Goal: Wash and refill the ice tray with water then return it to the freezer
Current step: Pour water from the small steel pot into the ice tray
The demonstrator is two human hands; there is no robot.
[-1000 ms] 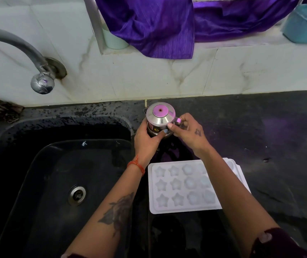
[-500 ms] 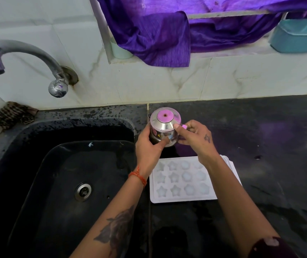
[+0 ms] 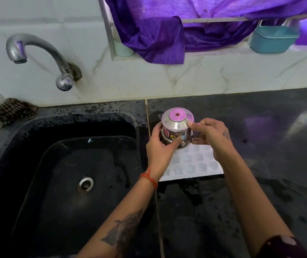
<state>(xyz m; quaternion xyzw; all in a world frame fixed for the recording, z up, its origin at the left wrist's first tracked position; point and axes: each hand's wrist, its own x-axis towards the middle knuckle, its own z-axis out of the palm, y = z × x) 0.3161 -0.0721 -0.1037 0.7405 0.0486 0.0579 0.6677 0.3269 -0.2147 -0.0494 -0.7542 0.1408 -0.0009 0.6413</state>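
- While both hands work at its back edge, black table (image 3: 260, 183) fills right side, wet patches on it, white marble wall behind.
- Black sink (image 3: 59, 183) set in table at left, steel drain (image 3: 85, 184) in its floor, basin wet.
- Purple cloth (image 3: 158, 34) hangs from ledge above wall, teal tub (image 3: 273, 40) on ledge at right.
- Steel tap (image 3: 37, 53) on wall over sink, spout curved down, no water running.
- White ice tray (image 3: 195, 164) lies flat on table just right of sink, star and round cells face up, far end hidden under hands; can't tell if cells hold water.
- Left hand (image 3: 160, 148) grips side of small steel pot (image 3: 176, 129), thumb across its front, orange thread on wrist.
- Right hand (image 3: 211, 135) holds pot's other side, thumb tip on lid rim, fingers curled round pot's handle.
- Steel pot sits above tray's far end, lid on with pink centre; can't tell if it touches table.
- Dark scrubber (image 3: 13, 110) on sink's back left corner.
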